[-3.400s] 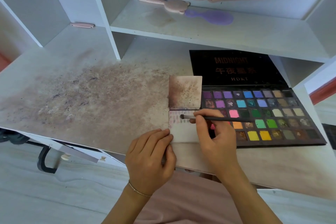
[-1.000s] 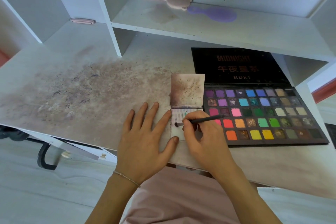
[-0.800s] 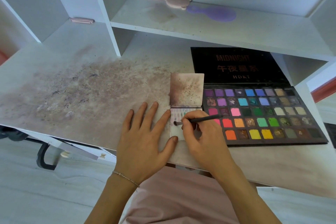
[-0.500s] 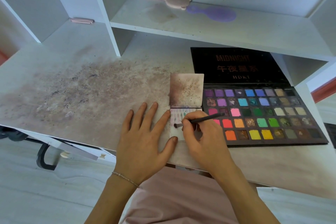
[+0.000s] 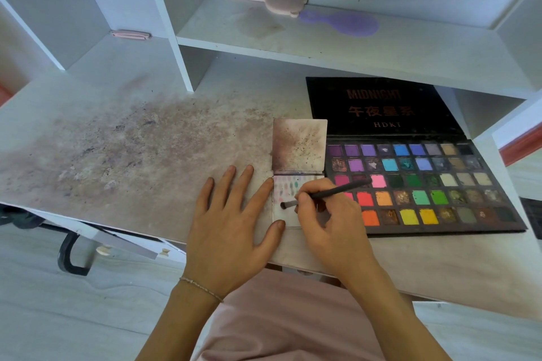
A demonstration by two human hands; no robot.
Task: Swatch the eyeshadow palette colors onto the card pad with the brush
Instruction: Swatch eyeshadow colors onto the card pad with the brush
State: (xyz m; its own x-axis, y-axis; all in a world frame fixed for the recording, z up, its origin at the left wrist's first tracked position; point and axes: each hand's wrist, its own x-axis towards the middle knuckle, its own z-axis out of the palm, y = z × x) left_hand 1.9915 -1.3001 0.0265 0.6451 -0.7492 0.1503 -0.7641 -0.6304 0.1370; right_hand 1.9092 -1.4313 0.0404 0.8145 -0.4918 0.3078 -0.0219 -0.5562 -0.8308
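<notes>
Dark brush (image 5: 322, 195) pinched in right hand (image 5: 328, 223), tip on card pad (image 5: 286, 214) nr table's front edge, palette (image 5: 469, 223) just to its right. Left hand (image 5: 231, 220) flat, fingers spread, thumb pinning pad's corner. Judgement: short light strokes, keep pad pinned, start fresh row w/o overlapping earlier swatches.

Colours: bright palette, stained white surface, pastel items on shelf.
Black eyeshadow palette (image 5: 422, 184) with rows of purple, blue, pink, red, orange, yellow, green, beige and brown pans, reddish lid lettering; card pad (image 5: 286, 193) white with small pink and teal swatches, cover mottled brown-mauve; brush (image 5: 325, 195) black; surface (image 5: 132, 138) white with brownish-purple speckling; pink hairbrush (image 5: 269, 1), lilac hairbrush (image 5: 343, 23).
</notes>
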